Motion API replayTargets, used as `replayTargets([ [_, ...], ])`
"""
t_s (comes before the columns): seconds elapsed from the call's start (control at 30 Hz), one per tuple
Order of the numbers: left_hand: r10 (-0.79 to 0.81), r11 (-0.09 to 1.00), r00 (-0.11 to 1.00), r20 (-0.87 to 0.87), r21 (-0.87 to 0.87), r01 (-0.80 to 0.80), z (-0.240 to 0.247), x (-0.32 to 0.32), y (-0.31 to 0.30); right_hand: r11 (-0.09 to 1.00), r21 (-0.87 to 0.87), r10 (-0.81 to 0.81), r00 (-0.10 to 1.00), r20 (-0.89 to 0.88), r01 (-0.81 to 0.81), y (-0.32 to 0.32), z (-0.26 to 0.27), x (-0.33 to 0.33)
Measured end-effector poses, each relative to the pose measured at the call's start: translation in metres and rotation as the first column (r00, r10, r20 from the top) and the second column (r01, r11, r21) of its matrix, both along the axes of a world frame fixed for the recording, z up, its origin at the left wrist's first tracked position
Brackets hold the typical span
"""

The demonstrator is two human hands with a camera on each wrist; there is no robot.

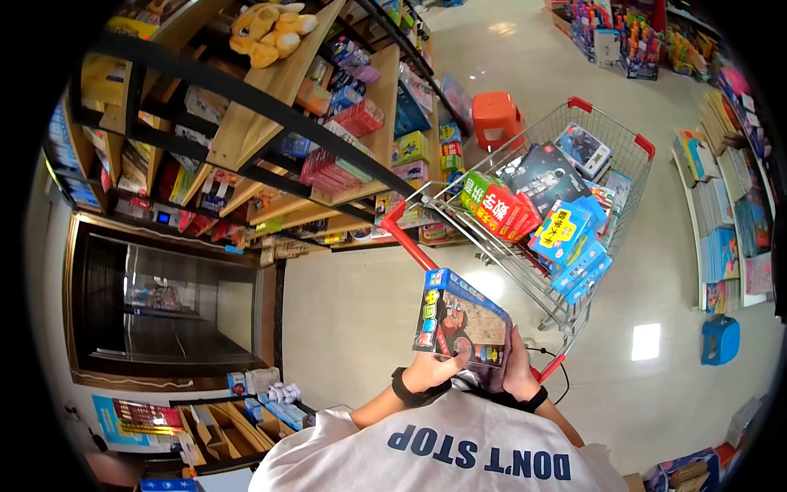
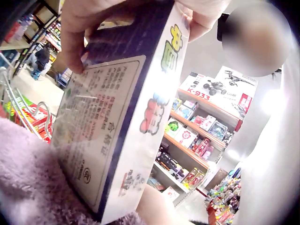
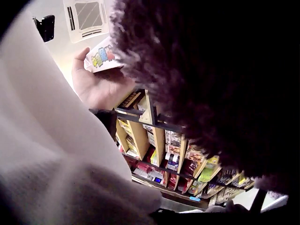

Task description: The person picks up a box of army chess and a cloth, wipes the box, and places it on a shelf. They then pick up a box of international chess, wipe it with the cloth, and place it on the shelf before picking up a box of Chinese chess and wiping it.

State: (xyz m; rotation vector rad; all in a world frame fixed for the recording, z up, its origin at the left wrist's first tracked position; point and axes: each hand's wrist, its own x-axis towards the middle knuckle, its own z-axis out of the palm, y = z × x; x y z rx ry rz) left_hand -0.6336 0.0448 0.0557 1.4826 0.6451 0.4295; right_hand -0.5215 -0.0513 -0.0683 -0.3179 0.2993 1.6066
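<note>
A boxed toy (image 1: 463,324) with a dark picture front and a blue edge is held in front of the shirt. My left hand (image 1: 430,373) grips its lower left part, thumb on the front. In the left wrist view, fingers (image 2: 72,42) reach over the printed back of the box (image 2: 101,122). My right hand (image 1: 518,369) is at the right edge of the box, around a purple fuzzy item (image 1: 496,373) lying between palm and box; its fingertips are partly hidden. The fuzzy item (image 3: 187,93) blocks much of the right wrist view, with my left hand (image 3: 101,89) behind it.
A wire shopping cart (image 1: 623,238) with red corners, holding boxes and books, stands ahead. Shelves (image 1: 262,98) line the left, more (image 1: 713,205) the right. A red stool (image 1: 496,119) is behind the cart, a blue stool (image 1: 720,340) at right.
</note>
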Motion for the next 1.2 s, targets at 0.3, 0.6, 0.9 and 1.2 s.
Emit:
replayTargets([
  [0.3,0.100,0.995,0.993,-0.058,0.025,-0.099,-0.020,-0.012,-0.005,0.989,-0.147,0.021,0.999,0.038,-0.015,-0.002,-0.021,-0.005],
  [0.6,0.068,0.908,0.995,0.069,0.409,-0.091,0.019,-0.013,0.003,0.985,-0.164,0.026,0.889,0.457,0.055,-0.007,-0.026,-0.005],
  [0.9,-0.157,0.806,0.975,0.159,0.591,0.033,0.033,-0.066,0.033,0.991,-0.122,0.069,0.558,0.827,0.057,0.028,0.045,-0.049],
  [1.2,-0.008,0.724,0.961,0.278,0.665,-0.186,0.054,-0.177,0.076,0.978,-0.168,0.208,0.491,0.846,-0.124,0.104,0.099,-0.141],
])
